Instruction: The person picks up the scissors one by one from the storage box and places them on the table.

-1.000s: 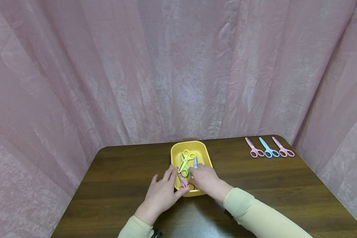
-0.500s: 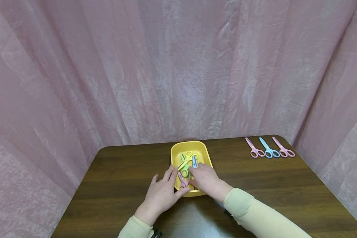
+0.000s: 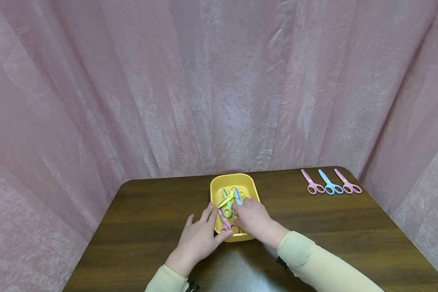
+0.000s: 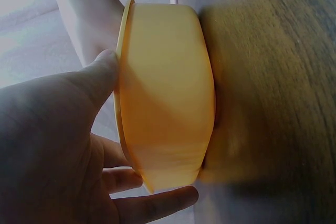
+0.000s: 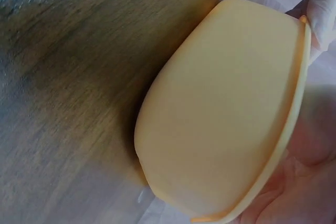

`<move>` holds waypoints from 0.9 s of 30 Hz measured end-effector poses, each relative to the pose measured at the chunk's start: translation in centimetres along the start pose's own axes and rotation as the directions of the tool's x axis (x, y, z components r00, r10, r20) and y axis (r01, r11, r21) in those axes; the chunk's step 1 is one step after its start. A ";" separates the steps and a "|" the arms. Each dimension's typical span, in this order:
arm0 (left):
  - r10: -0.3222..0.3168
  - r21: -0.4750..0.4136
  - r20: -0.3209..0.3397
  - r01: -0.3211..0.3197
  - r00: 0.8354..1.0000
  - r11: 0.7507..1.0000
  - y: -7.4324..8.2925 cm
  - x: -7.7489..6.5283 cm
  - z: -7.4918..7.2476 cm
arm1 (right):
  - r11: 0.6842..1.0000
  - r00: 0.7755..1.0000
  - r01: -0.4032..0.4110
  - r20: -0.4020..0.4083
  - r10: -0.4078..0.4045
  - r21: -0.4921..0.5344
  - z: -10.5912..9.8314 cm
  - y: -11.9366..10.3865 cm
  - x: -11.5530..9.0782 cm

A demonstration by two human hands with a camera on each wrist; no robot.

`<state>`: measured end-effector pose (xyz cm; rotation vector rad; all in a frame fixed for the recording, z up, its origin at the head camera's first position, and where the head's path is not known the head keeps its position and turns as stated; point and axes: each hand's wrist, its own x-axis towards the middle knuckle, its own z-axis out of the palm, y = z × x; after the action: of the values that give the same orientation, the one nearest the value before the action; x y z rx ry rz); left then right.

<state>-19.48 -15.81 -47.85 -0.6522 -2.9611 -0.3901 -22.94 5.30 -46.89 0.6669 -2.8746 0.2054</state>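
Note:
A yellow plastic tray [image 3: 254, 188] on the wooden table holds several pairs of children's scissors. My left hand [image 3: 196, 239] rests at its near left corner, thumb on the front rim and fairly straight fingers along the left side. Inside it, my right hand [image 3: 253, 215] holds blue scissors [image 3: 238, 196] with the blades pointing away; their handles are hidden under the hand. Yellow scissors [image 3: 227, 198] lie partly behind the blue blades. Green scissors [image 3: 227, 210] and pink scissors [image 3: 225, 222] lie to the left of the right hand. The wrist views show mainly the tray's outer walls [image 4: 163, 87].
At the table's far right corner lie pink scissors [image 3: 311, 182], blue scissors [image 3: 329, 182] and another pink pair [image 3: 346, 182], side by side with blades pointing away. A pink curtain [image 3: 219, 101] hangs behind the brown table [image 3: 157, 211].
The blue scissors' blades have swung left and away, now overlapping the yellow scissors. The yellow pair has turned, its handles shifting right. Both hands stay nearly in place.

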 end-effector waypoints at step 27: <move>0.006 0.015 -0.006 -0.006 1.000 1.000 0.0 0.1 0.1 | 0.995 0.968 0.100 -0.233 -0.092 0.019 -3.0 2.0 -3.0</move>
<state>-19.60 -15.75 -47.98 -0.6564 -2.9524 -0.3691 -20.77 8.85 -44.78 0.7332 -2.6148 0.2928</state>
